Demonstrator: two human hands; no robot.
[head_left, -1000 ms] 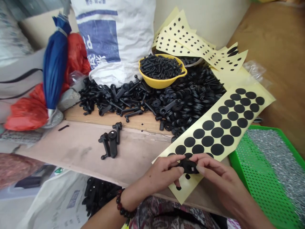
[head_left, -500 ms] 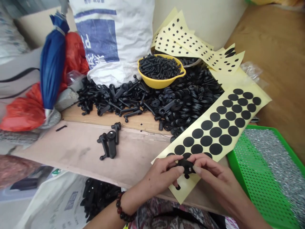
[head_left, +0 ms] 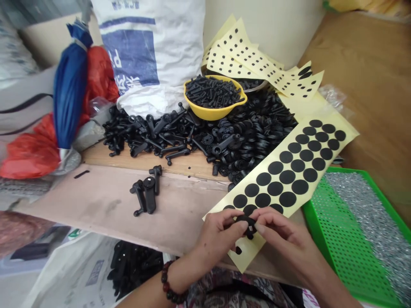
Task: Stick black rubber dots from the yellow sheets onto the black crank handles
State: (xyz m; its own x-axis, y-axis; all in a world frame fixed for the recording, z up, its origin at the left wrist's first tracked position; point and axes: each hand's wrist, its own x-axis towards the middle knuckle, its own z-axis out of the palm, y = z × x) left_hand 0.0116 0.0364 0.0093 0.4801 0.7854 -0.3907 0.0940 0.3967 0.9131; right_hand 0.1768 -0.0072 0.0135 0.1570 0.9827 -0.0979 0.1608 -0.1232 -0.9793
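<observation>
My left hand [head_left: 220, 233] and my right hand [head_left: 282, 239] meet at the near edge of the table, both pinching one small round black plastic part [head_left: 246, 223] between thumbs and fingertips. The part sits just above the near end of a yellow backing sheet [head_left: 345, 137] covered with round black stickers. A beaded bracelet is on my left wrist.
A heap of black plastic parts [head_left: 244, 132] and crank handles [head_left: 144, 134] lies behind, with a yellow bowl of black screws [head_left: 213, 96]. Three handles [head_left: 146, 192] lie apart. A green perforated tray [head_left: 340, 231] of silvery bits is right. A white sack [head_left: 150, 51], blue umbrella [head_left: 69, 90].
Both hands stay pinched on the black part, shifting slightly left and up in view; the fingers turn it a little. The camera drifts slightly.
</observation>
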